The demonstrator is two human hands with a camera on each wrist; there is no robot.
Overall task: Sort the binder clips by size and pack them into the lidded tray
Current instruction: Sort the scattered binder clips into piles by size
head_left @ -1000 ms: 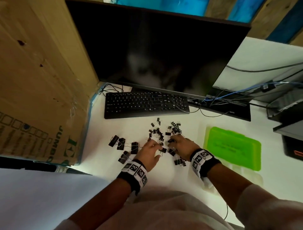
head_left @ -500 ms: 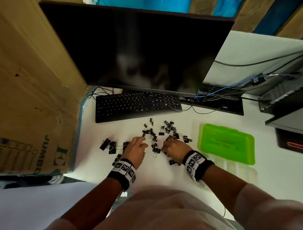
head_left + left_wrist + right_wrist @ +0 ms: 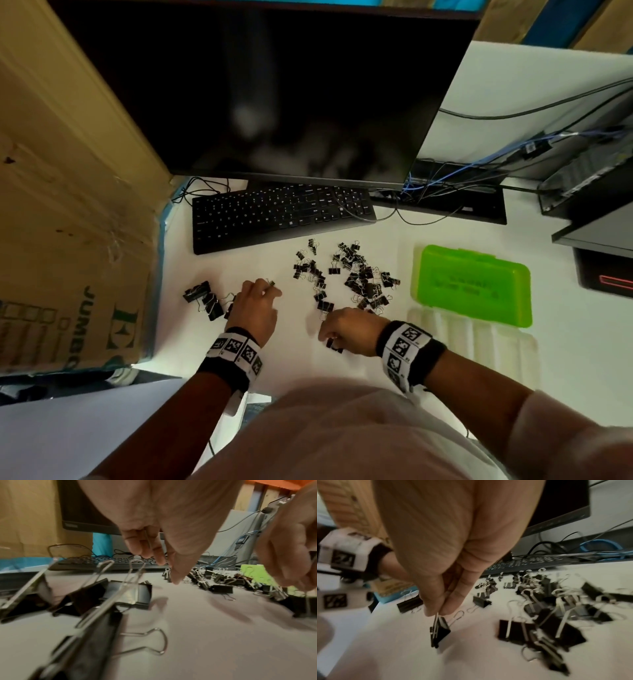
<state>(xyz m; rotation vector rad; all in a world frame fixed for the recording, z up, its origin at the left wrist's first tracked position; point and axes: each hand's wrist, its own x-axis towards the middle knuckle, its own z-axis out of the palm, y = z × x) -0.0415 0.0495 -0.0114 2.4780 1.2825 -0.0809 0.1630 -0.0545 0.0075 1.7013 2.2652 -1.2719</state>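
Note:
Black binder clips lie on the white desk. Several large clips sit grouped at the left, and a mixed pile of smaller clips lies in the middle. My left hand hovers beside the large group with its fingers pointing down. A thin wire handle shows between them, and a small clip sticks out at the fingertips. My right hand pinches the wire handle of a black clip just above the desk. The green lidded tray, lid down, lies to the right.
A black keyboard and a dark monitor stand behind the clips. A cardboard box walls the left side. Cables and black equipment fill the back right. A clear ribbed plastic piece lies in front of the green tray.
My left hand moved left, out of the middle pile to the large clips. My right hand drew back toward me, out of the pile, with a clip in its fingertips.

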